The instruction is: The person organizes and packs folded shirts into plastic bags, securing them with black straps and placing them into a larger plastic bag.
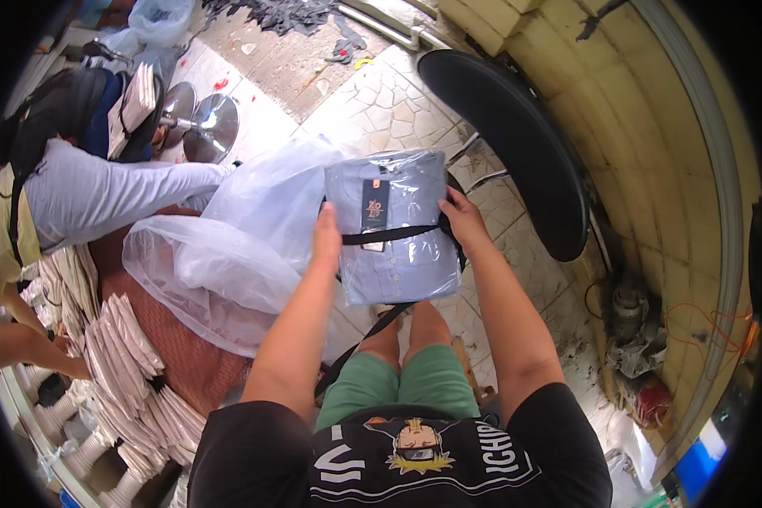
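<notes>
At far left, a co-worker's arm (27,346) reaches among pale, flat packets (120,343) piled in rows, and right of these a large, crumpled clear plastic bag (229,254) spreads over a reddish-brown surface (196,347). Next, the person's left hand (327,233) has its grip clamped on the left edge of a plastic-wrapped blue shirt (402,271), held up over the tiled floor with a black strap (389,235) across its front. The right hand's (466,222) grip is closed on the opposite edge, near a curved black chair (521,144).
</notes>
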Motion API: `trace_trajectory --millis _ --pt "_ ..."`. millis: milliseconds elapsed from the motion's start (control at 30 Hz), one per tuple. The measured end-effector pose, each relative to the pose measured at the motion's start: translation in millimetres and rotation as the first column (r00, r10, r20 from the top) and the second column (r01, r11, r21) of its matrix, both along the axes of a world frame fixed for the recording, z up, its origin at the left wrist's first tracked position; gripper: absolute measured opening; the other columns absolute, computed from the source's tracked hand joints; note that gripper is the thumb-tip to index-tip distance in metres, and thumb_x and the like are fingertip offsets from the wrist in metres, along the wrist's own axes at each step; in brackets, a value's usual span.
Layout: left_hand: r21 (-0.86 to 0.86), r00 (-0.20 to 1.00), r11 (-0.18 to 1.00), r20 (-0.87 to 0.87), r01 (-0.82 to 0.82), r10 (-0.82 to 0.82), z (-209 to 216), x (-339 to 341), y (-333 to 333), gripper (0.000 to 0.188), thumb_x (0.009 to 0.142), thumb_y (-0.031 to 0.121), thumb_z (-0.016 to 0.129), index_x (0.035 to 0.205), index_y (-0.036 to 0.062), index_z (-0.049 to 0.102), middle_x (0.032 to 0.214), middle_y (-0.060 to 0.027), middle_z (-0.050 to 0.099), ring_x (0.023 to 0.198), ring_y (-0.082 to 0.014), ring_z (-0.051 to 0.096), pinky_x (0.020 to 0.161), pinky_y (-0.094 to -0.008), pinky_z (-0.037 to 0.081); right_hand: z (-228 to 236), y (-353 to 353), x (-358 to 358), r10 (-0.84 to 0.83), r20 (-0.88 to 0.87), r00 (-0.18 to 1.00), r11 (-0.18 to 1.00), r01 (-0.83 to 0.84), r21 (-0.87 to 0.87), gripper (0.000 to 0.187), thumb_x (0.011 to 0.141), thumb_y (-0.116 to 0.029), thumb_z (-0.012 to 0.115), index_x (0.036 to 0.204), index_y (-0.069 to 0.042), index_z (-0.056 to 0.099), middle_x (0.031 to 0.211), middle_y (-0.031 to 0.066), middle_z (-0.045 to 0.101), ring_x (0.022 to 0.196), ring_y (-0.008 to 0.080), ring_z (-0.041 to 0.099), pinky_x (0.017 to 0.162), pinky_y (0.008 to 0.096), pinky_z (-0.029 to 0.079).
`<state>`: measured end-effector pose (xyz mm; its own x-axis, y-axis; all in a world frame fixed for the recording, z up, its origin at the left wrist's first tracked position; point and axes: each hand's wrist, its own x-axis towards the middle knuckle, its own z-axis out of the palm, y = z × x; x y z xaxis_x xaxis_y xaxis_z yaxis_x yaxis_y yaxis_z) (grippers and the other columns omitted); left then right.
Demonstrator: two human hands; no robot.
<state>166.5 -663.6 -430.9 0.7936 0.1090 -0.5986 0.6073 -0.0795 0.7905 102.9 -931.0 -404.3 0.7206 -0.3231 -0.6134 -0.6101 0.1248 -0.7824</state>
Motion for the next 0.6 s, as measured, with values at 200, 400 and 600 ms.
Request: trace_trajectory --millis 200,400,600 --pt "-0.160 0.999 0.987 0.031 0.030 -0.025 18 -24 -9 0.060 0.093 0.038 0.039 0.133 -0.0049 0.025 0.135 -0.0156 0.034 0.125 -0.0201 0.031 0.104 -0.0293 0.021 -14 2 -18 0.185 0.110 0.977 0.937 -0.142 -0.318 0.042 0.077 -0.001 0.050 0.119 -0.002 0.045 0.122 0.0133 0.049 0.107 0.0256 0.051 0.090 0.0324 0.040" --pt "-0.119 0.997 0.990 0.001 0.080 -0.080 21 -56 -3 0.047 0.087 0.015 0.053 0.124 -0.0039 0.033 0.121 -0.0166 0.048 0.113 -0.0204 0.045 0.095 -0.0292 0.034 41 17 -31 0.506 0.105 0.856 0.698 -0.335 -0.632 0.029 0.072 0.002 0.050 0.098 -0.011 0.054 0.125 0.0163 0.043 0.105 0.0329 0.051 0.085 0.0368 0.043" --pt "-0.173 0.995 0.980 -0.020 0.093 -0.098 23 -57 -3 0.053 0.087 0.020 0.055 0.129 -0.0008 0.029 0.123 -0.0145 0.046 0.110 -0.0171 0.045 0.094 -0.0284 0.034 38 10 -30 0.581 -0.006 0.814 0.621 -0.449 -0.642 0.021 0.070 -0.001 0.052 0.087 -0.012 0.059 0.122 0.0206 0.044 0.105 0.0370 0.049 0.084 0.0374 0.043"
